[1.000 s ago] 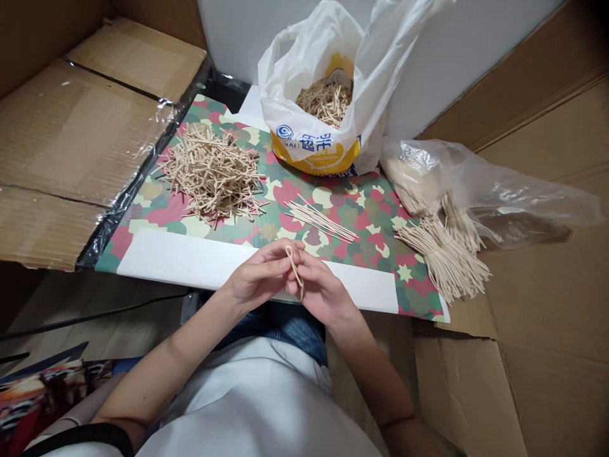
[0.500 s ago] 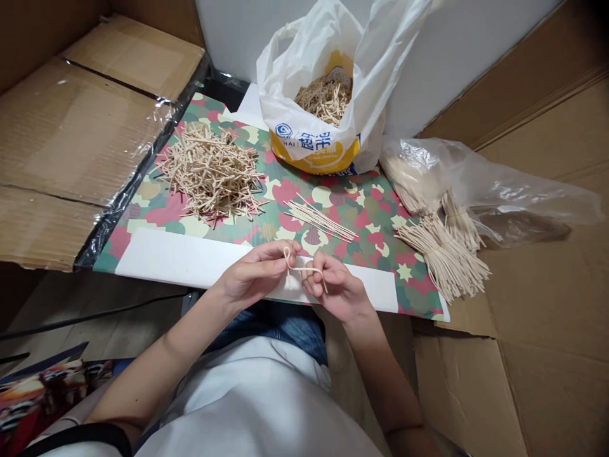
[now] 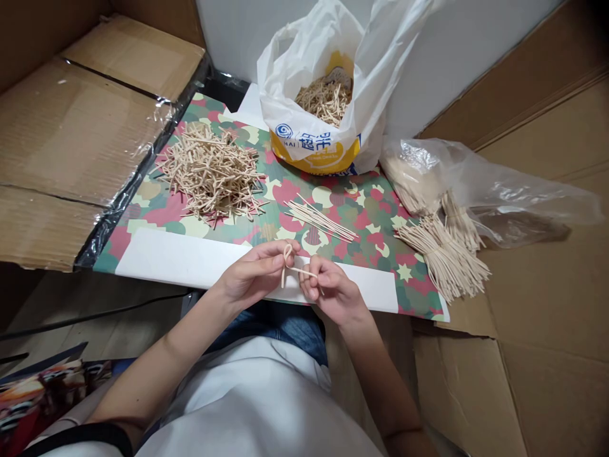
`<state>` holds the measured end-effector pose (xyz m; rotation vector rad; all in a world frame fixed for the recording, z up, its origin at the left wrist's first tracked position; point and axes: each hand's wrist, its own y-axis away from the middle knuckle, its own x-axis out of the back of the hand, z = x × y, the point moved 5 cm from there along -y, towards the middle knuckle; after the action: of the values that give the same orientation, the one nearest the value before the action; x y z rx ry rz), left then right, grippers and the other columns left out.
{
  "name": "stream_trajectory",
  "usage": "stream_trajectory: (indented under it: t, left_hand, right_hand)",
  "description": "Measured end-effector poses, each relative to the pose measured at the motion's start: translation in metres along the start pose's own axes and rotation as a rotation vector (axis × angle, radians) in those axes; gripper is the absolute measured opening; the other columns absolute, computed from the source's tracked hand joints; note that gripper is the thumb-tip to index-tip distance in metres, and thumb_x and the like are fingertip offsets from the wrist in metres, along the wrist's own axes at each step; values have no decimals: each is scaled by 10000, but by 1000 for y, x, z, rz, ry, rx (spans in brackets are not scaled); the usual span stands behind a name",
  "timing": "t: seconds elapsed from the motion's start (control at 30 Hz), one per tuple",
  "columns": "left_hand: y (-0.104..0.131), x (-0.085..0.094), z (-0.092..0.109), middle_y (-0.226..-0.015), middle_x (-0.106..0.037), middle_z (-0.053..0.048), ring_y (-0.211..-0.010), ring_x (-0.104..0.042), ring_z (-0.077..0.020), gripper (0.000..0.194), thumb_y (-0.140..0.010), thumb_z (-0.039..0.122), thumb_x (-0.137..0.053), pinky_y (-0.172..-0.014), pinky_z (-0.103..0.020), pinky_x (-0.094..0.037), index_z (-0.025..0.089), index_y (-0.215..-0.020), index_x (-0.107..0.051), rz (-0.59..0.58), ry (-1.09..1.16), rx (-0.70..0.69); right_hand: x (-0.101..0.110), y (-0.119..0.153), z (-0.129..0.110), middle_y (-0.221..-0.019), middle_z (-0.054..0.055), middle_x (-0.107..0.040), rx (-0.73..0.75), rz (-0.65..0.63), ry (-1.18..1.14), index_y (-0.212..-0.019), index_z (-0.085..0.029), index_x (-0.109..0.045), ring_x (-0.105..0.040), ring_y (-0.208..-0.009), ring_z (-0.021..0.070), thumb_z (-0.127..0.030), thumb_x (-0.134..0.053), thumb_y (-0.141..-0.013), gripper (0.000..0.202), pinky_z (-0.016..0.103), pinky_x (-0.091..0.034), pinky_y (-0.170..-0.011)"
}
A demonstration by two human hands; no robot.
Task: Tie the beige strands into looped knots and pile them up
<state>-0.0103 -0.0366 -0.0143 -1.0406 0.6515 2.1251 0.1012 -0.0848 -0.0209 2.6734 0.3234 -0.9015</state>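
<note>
A thin pale strand (image 3: 301, 271), reed-like or cord-like, is bent into a small loop between my hands. My left hand (image 3: 257, 271) pinches it at the loop between thumb and fingers, and one short end hangs below. On the other side my right hand (image 3: 337, 289) is closed on the long end, its fingertips curled round it. Just beyond them several straight strands (image 3: 321, 219) lie side by side on the camouflage-patterned board (image 3: 247, 231). To the left rises a heap of short knotted-looking strands (image 3: 212, 174).
A white plastic bag (image 3: 311, 152) holding more short pieces stands at the back. On the right are tied bundles of strands (image 3: 445, 254) and a clear plastic bag (image 3: 504, 190). Cardboard (image 3: 85, 114) flanks the board on both sides.
My right hand has shifted slightly left and down, and the long end is straighter. The short end below the loop now hangs more to the left.
</note>
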Motion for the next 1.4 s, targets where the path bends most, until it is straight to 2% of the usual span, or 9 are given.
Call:
stream_trajectory:
  t: [0.3,0.5,0.7,0.83,1.03,1.2,1.4]
  left_hand:
    - [1,2,-2,-934,-472,-47,-791,-471,-132,247,-655,323,-745,-706,-211,-411,113,-638,-617,-20,-38,-11]
    - [0,-3,-2,-901,-469,-35,-723,-487,-111,218,-667,285,-738,-643,-208,-400,110,-634,-612,-37,-46,-15]
    - [-1,-7,-6,-851,-518,-53,-754,-533,-152,219,-639,293,-754,-655,-248,-442,121,-619,-620,-31,-64,-25]
    - [0,-9,-9,-757,-523,-38,-657,-554,-139,202,-666,289,-734,-627,-254,-436,129,-646,-612,-49,-50,-12]
    - [0,-7,-9,-835,-537,-41,-725,-561,-142,195,-671,278,-731,-688,-250,-420,121,-656,-618,-46,-20,-49]
    - [0,-9,-10,-762,-562,-33,-692,-568,-138,178,-680,266,-733,-669,-244,-409,125,-669,-626,-57,-8,-39]
    - [1,-14,-10,-660,-583,-24,-629,-559,-129,194,-684,290,-740,-609,-234,-395,138,-680,-620,-72,5,-42]
  right_hand:
    - [2,2,5,-535,-15,-533,-8,6,26,-677,-168,-572,-453,-510,107,-206,-569,-696,42,232,-321,-525]
    - [2,3,4,-518,-23,-518,-21,17,10,-666,-176,-569,-426,-487,107,-247,-597,-695,81,233,-315,-505]
    - [-7,-1,8,-541,-27,-518,-15,27,-18,-677,-180,-580,-448,-495,102,-271,-631,-700,107,231,-314,-511]
    - [-14,-6,6,-578,-27,-541,43,76,-69,-685,-183,-579,-452,-508,89,-264,-631,-721,102,220,-324,-532]
    - [-18,-9,-8,-515,-30,-520,176,89,-128,-666,-193,-574,-448,-547,104,-249,-615,-734,98,221,-351,-581]
    - [-17,-8,-8,-511,-27,-475,154,127,-22,-679,-207,-550,-459,-593,134,-299,-607,-733,121,249,-373,-612]
    - [-20,-7,-6,-599,-17,-533,147,170,41,-703,-197,-578,-482,-593,113,-264,-589,-740,78,236,-369,-599]
